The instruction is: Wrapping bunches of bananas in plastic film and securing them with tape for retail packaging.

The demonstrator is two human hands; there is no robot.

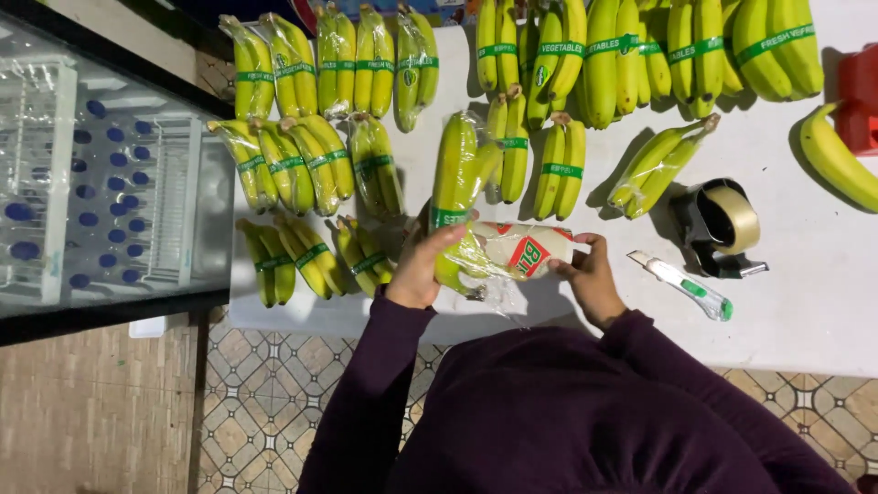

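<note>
My left hand point(422, 268) grips a small bunch of green-yellow bananas point(455, 174) near its lower end, where clear plastic film is wrapped around it. My right hand point(588, 279) holds the end of a roll of cling film point(523, 249) with a red and white label, pressed against the same bunch. Loose film trails below the bunch toward my body. Both hands work over a white table point(805, 302).
Several wrapped banana pairs with green bands point(302, 165) lie left and behind. Larger bunches point(631, 55) fill the table's far side. A tape dispenser point(721, 224) and a utility knife point(684, 285) sit to the right. A glass-top cooler with bottles point(91, 174) stands left.
</note>
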